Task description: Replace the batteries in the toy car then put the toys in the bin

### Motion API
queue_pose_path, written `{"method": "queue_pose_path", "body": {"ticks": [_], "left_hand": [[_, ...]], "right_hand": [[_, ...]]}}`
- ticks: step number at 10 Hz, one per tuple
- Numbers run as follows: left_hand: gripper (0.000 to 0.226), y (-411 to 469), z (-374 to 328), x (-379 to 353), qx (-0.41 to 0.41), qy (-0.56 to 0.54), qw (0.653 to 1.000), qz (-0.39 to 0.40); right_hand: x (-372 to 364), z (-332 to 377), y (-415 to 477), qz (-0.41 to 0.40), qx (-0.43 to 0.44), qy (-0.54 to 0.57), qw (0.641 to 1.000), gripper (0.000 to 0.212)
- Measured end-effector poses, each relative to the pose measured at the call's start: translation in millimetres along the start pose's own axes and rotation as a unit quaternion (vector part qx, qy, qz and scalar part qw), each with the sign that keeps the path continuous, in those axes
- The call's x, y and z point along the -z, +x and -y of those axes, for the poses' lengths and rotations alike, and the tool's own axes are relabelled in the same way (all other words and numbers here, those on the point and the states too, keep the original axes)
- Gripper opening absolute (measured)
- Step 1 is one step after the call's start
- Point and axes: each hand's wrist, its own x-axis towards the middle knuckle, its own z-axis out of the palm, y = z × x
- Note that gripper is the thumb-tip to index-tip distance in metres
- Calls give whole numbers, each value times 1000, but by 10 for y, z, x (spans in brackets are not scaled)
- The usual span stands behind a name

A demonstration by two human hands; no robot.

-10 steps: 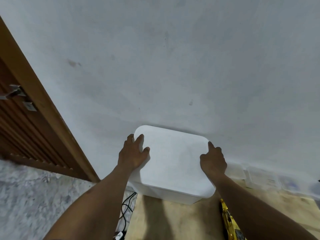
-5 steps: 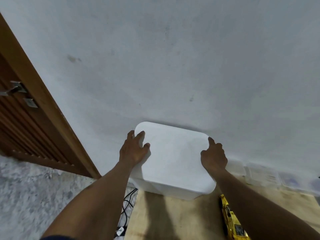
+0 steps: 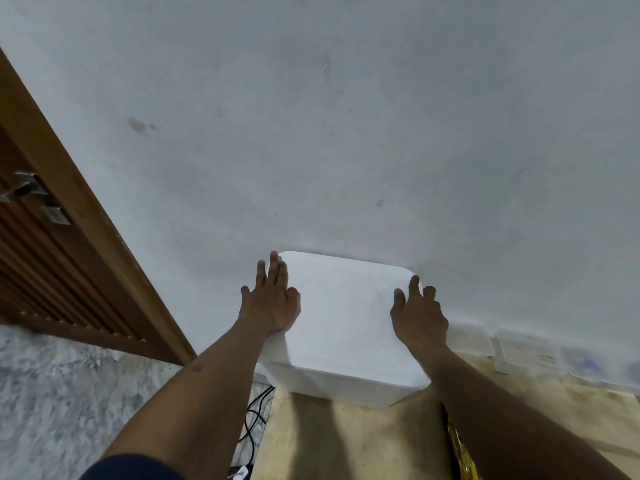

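While the lidded white bin (image 3: 341, 327) sits far on the table (image 3: 346, 445), the left hand (image 3: 268, 303) lies flat on its left edge and the right hand (image 3: 419, 313) rests on its right (fingers extended, gripping nothing); the yellow toy car (image 3: 462, 459) lies near right.

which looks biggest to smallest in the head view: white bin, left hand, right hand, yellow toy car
1. white bin
2. left hand and right hand, alike, unranked
3. yellow toy car, only a sliver in view
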Motion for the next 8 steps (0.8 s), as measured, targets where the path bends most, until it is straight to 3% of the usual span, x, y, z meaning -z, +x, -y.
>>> {"method": "queue_pose_path", "body": {"ticks": [4, 7, 8], "left_hand": [[68, 6, 23, -69, -8, 2, 1000, -7], [64, -196, 137, -91, -32, -46, 998, -27], [65, -461, 215, -76, -38, -97, 994, -40]], "right_hand": [[-26, 11, 20, 23, 4, -26, 999, 56], [175, -90, -118, 97, 20, -25, 995, 61], [354, -203, -302, 131, 63, -33, 989, 64]]}}
